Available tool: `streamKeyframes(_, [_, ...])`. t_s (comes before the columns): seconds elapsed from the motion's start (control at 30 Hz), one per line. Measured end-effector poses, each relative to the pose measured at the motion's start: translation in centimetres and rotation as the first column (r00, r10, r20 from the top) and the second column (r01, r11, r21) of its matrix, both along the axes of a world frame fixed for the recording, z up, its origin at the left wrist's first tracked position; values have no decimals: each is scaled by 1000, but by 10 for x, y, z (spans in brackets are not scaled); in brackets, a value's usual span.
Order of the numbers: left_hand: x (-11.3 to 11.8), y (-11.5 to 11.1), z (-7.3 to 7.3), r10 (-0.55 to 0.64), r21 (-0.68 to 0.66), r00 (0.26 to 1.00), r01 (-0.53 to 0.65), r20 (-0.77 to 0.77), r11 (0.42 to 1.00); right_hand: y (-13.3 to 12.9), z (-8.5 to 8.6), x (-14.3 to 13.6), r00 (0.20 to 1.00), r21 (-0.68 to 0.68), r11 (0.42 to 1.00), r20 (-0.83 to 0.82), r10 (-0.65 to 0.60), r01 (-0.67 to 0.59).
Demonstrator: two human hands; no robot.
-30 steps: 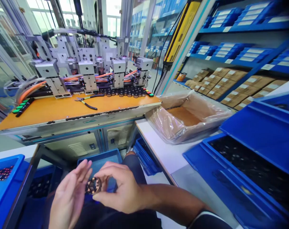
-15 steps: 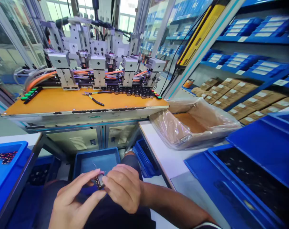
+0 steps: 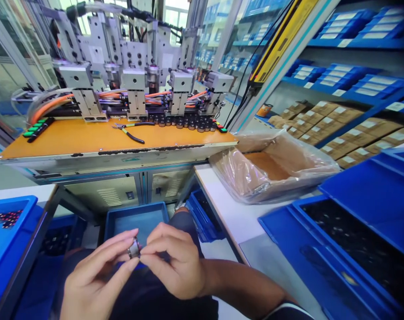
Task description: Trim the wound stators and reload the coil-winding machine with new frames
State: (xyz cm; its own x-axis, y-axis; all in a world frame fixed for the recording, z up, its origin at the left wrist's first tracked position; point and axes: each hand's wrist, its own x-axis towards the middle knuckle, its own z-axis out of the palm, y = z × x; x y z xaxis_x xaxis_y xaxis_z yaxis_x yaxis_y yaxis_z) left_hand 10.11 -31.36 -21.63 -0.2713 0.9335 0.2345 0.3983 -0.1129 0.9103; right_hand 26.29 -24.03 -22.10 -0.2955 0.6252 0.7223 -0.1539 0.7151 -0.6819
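My left hand (image 3: 100, 273) is closed in a pinch, with thumb and fingertips around a small round metal part (image 3: 134, 249) that has a dark rim. My right hand (image 3: 175, 262) meets it from the right. Its thumb and forefinger are pressed together at the part's right edge, and whatever lies between those tips is too small to make out. Both hands are above my lap, just in front of a blue tray (image 3: 110, 222) on the floor.
An orange-topped machine bench (image 3: 88, 138) stands ahead, bearing pliers (image 3: 131, 135) and several dark round parts (image 3: 188, 123). To the right are a plastic-lined carton (image 3: 222, 164) and a blue bin (image 3: 288, 249) of dark pieces. Another blue bin (image 3: 8, 249) sits at left.
The right hand's fingers have shifted from wrapping over the part to a fingertip pinch at its edge. The part has turned and shows more of its metal side. The camera view has tilted slightly.
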Motion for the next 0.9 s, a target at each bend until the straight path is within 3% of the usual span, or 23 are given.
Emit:
streamKeyframes(0.17, [-1,3,-3,-20,-66,987,31,162,997,-3,-2,-2,999,-117,993,-18,27,-29])
streamKeyframes(0.27, [0,3,-3,-10,-12,992,12,130,1000,0,-4,4,999,-201,979,13,50,-47])
streamKeyframes(0.37, [0,2,-2,18,72,1000,-18,4,997,13,-4,20,996,-290,957,87,22,4])
streamKeyframes(0.43, [-3,1,-1,27,129,991,-10,-128,992,24,3,32,987,-141,985,137,-83,103])
streamKeyframes(0.47, [-5,1,-1,22,155,981,9,-195,988,29,9,37,978,48,990,153,-142,136])
streamKeyframes(0.5, [-8,0,-1,8,177,967,38,-253,984,33,17,40,968,283,950,168,-187,135])
streamKeyframes(0.57, [-13,1,-2,-26,202,942,98,-333,974,38,36,42,949,678,735,217,-230,23])
streamKeyframes(0.6, [-15,1,-3,-45,204,933,125,-356,971,38,45,42,943,761,646,250,-218,-52])
streamKeyframes(0.63, [-17,1,-3,-62,205,928,147,-368,968,38,54,40,940,789,604,282,-191,-114])
streamKeyframes(0.73, [-20,1,-5,-88,197,924,172,-373,965,35,70,33,927,762,621,345,-148,-184])
streamKeyframes(0.9, [-24,-6,-10,-82,196,928,162,-364,967,38,63,18,851,827,478,456,-260,-297])
